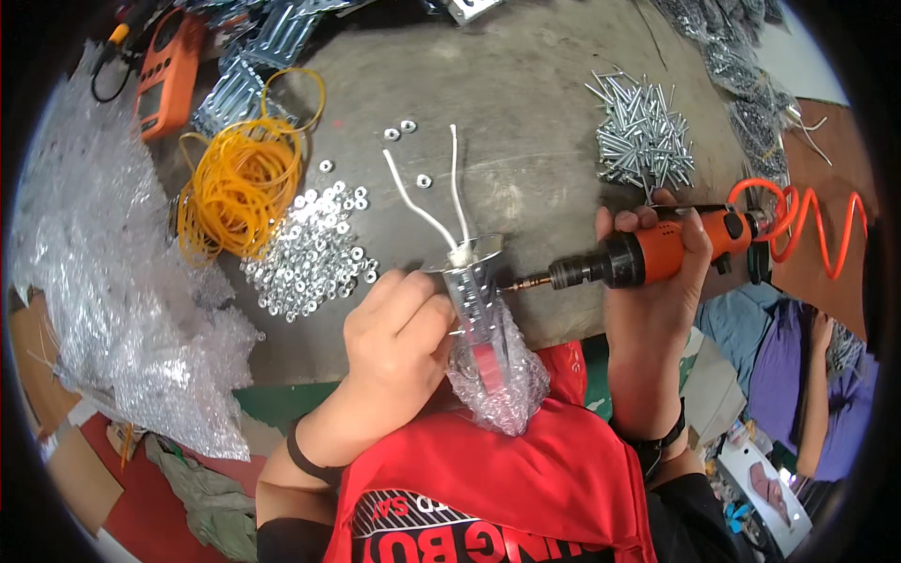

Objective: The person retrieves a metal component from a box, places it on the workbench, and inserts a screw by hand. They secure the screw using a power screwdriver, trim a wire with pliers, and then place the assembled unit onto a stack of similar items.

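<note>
Metal-framed unit (472,293), held over the near edge of the bench (535,113), between the two hands. I read the work as partway through fastening: the frame looks put together around its core, with two white wires (413,199) rising from its top plate (488,249), while the driver's bit (532,281) points at its right side. Whether the tip touches, or carries a screw, I cannot tell. Judging by how things lie, this fastening is unfinished; how many fixings are in already, I can't count. Loose screws (648,131) and nuts (310,249) lie heaped apart. Left hand (399,324): fingers curled, gripping the frame's left side. Right hand (652,305): fingers wrapped round the orange driver (671,251). Unit's looks: shiny, narrow, slightly tilted; lower end in clear bubble wrap (511,380), something reddish showing through.
</note>
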`<act>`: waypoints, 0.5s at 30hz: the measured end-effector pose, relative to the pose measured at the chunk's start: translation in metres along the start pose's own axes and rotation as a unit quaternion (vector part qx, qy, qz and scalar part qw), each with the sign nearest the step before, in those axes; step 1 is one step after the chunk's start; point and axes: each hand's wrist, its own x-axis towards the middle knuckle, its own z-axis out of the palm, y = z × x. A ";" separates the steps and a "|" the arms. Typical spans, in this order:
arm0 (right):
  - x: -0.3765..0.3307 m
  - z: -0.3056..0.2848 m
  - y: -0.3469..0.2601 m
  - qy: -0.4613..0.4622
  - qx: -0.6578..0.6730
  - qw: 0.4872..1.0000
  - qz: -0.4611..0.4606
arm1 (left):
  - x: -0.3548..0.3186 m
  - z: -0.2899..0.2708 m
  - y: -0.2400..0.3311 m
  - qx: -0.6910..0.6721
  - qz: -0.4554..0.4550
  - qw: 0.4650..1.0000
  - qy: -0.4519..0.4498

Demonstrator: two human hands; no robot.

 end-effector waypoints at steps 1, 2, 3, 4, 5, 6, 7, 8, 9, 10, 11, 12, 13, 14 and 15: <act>0.000 0.001 0.000 0.001 0.002 1.000 0.002 | 0.000 0.001 0.000 -0.001 0.004 1.000 0.007; 0.000 0.001 0.000 0.008 0.003 1.000 -0.001 | 0.000 0.002 0.000 -0.003 0.006 1.000 0.013; 0.000 0.001 0.000 0.001 -0.003 1.000 0.004 | -0.001 0.002 -0.001 -0.004 0.008 1.000 0.009; 0.000 0.001 0.001 -0.007 -0.008 1.000 0.008 | -0.002 0.002 -0.001 -0.008 0.008 1.000 0.003; -0.001 0.001 0.001 0.000 -0.008 1.000 0.006 | -0.001 0.001 0.000 -0.006 0.007 1.000 0.003; -0.001 0.001 0.001 -0.001 -0.010 1.000 0.003 | -0.001 0.002 0.000 -0.004 0.006 1.000 0.004; -0.002 0.001 0.000 -0.001 -0.012 1.000 0.001 | -0.002 0.002 -0.001 0.000 0.005 1.000 -0.005; -0.002 0.001 0.001 0.005 -0.013 1.000 0.001 | -0.001 0.002 -0.002 -0.003 0.004 1.000 -0.010; -0.002 0.002 0.001 0.002 -0.018 1.000 0.003 | 0.000 0.001 -0.002 -0.004 0.006 1.000 -0.014; -0.002 0.002 0.001 -0.001 -0.024 1.000 0.004 | 0.001 0.000 -0.002 -0.005 0.008 1.000 -0.018; -0.002 0.003 0.001 0.005 -0.025 1.000 0.005 | 0.001 -0.001 -0.002 0.000 0.009 1.000 -0.024; -0.002 0.003 0.001 0.008 -0.026 1.000 0.006 | 0.001 -0.001 -0.003 -0.004 0.007 1.000 -0.029; -0.002 0.004 0.001 0.011 -0.028 1.000 0.007 | 0.001 -0.001 -0.003 -0.005 0.011 1.000 -0.028; -0.003 0.005 0.001 0.016 -0.029 0.999 0.007 | 0.002 -0.002 -0.003 -0.007 0.015 0.999 -0.027; -0.003 0.005 0.000 0.007 -0.013 1.000 0.006 | 0.003 -0.003 -0.002 -0.010 0.014 0.999 -0.030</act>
